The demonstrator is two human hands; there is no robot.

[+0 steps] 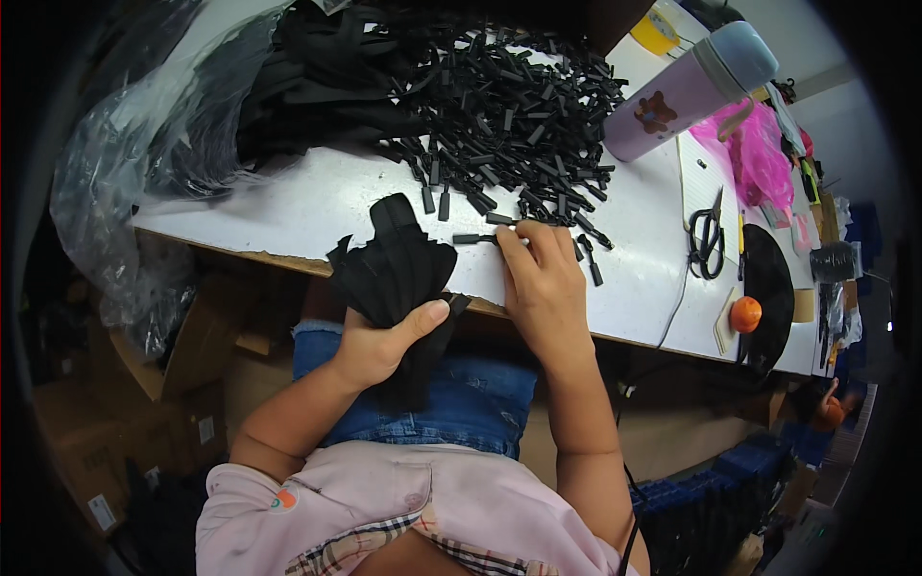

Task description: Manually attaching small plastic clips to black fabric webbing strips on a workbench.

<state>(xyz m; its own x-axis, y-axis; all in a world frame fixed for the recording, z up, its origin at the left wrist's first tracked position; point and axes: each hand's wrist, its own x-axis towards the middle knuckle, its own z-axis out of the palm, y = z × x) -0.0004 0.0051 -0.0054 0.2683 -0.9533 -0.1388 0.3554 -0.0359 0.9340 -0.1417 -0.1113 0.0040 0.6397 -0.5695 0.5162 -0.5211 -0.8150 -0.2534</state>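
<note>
My left hand is closed around a bundle of black fabric strips, held just over the table's front edge with the thumb lying across it. The lower ends of the strips hang toward my lap. To its right, my right hand rests on the white tabletop, thumb and fingers pinched together at the end of a small black pull tab. The fingers partly hide what they grip. Just beyond them spreads a large heap of similar black pull tabs, a few lying loose near my fingers.
A clear plastic bag with more black strips lies at the left. On the right are a lilac bottle, black-handled scissors on a notebook, a pink bag and an orange round object. Cardboard boxes stand below left.
</note>
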